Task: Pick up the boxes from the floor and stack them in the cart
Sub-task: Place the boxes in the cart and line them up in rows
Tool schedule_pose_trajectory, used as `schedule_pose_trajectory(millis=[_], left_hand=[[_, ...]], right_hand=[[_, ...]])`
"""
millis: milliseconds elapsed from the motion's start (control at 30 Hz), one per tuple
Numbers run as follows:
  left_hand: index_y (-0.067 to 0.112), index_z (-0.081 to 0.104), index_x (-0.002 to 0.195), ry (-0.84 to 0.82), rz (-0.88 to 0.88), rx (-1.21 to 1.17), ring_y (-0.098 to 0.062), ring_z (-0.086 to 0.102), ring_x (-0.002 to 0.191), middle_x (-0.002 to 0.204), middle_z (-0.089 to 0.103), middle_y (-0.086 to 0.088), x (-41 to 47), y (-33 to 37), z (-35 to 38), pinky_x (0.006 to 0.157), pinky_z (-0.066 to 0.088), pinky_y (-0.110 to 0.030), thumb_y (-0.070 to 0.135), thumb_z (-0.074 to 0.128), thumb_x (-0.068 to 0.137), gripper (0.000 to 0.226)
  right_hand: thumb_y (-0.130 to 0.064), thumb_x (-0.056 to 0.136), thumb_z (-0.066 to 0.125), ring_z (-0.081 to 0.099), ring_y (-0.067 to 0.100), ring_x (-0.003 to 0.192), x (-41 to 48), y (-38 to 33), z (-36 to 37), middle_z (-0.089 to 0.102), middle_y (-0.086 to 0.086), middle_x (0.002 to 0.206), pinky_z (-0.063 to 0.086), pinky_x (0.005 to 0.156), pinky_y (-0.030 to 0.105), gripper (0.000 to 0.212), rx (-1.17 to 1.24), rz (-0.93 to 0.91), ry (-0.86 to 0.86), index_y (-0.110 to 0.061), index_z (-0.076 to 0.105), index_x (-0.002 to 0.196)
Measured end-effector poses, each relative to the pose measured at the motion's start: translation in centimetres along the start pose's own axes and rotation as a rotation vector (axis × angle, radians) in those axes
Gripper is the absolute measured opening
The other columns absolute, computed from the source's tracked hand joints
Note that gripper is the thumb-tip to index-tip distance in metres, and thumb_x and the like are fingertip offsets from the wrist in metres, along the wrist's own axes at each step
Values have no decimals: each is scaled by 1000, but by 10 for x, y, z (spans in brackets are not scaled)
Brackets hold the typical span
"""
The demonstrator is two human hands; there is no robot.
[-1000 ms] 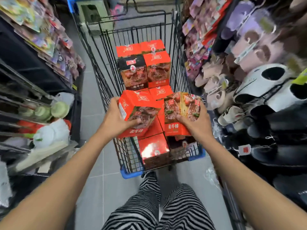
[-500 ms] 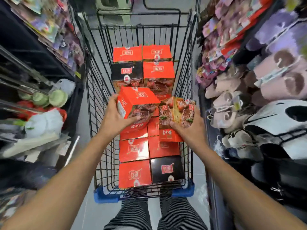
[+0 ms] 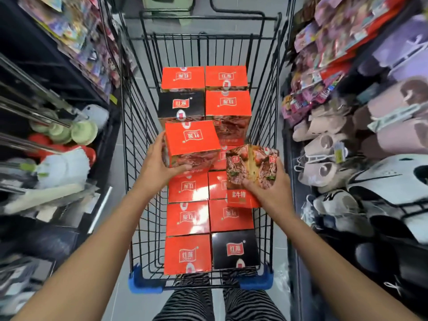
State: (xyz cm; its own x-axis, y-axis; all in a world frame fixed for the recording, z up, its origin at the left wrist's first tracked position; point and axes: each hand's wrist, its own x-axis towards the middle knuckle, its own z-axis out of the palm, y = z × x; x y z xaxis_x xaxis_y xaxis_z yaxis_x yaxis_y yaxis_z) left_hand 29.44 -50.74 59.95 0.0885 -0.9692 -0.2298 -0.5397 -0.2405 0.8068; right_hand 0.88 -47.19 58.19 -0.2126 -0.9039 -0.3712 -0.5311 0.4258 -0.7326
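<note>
A black wire shopping cart (image 3: 266, 126) with blue corner bumpers stands in front of me. Several red boxes and two black ones (image 3: 235, 249) fill it in rows; the far boxes (image 3: 228, 105) are stacked higher. My left hand (image 3: 157, 163) grips a red box (image 3: 192, 140) by its left side, held over the cart's middle, top face up. My right hand (image 3: 266, 188) grips another red box (image 3: 251, 170), tilted with its food-picture side up, over the cart's right half. Both held boxes hang just above the lower layer.
Shelves close in on both sides of the narrow aisle: mops and brushes (image 3: 58, 167) on the left, slippers (image 3: 347, 154) and hanging packets (image 3: 324, 54) on the right. Grey tiled floor (image 3: 115, 302) shows beside the cart. My striped trouser legs (image 3: 217, 302) are behind the cart.
The view has tipped down over the cart, so more of its box layer shows. Both hands have carried their boxes forward and lower into the cart.
</note>
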Motion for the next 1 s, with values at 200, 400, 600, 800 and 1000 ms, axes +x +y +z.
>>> schedule_pose_trajectory(millis=[200, 400, 600, 800, 1000], left_hand=[[20, 43, 130, -42, -48, -77, 19, 60, 81, 100, 61, 20, 5, -10, -10, 63, 47, -4, 6, 79, 75, 67], [21, 46, 130, -100, -50, -79, 19, 59, 85, 102, 63, 21, 10, -5, -12, 70, 46, -6, 13, 77, 78, 61], [21, 40, 138, 290, 95, -58, 0, 43, 123, 134, 48, 9, -36, 37, -25, 107, 36, -32, 29, 66, 84, 60], [27, 30, 144, -143, 68, 35, -12, 38, 131, 144, 38, 8, -51, 142, 0, 107, 35, -37, 68, 66, 70, 92], [16, 37, 141, -391, -185, -223, -8, 59, 95, 115, 59, 7, -21, 147, 19, 83, 49, -26, 42, 88, 60, 100]], right_hand=[[-82, 50, 72, 47, 20, 126, -5, -6, -2, 46, -1, 135, 44, 103, 48, 118, 23, 3, 60, -34, 24, 147], [-55, 65, 80, 36, 21, 132, -19, -24, 4, 37, 5, 141, 33, 106, 33, 114, 41, -22, 117, -24, 16, 153], [-54, 63, 80, 29, 20, 136, -39, -42, 9, 29, 6, 144, 26, 104, 27, 118, 56, -68, 137, -25, 10, 154], [-51, 63, 82, 29, 21, 136, -58, -60, 5, 29, 10, 144, 22, 104, 24, 120, 24, -188, 203, -23, 9, 154], [-68, 55, 71, 32, 23, 134, -72, -66, 2, 31, 9, 140, 29, 109, 33, 125, -7, -303, 215, -26, 6, 153]])
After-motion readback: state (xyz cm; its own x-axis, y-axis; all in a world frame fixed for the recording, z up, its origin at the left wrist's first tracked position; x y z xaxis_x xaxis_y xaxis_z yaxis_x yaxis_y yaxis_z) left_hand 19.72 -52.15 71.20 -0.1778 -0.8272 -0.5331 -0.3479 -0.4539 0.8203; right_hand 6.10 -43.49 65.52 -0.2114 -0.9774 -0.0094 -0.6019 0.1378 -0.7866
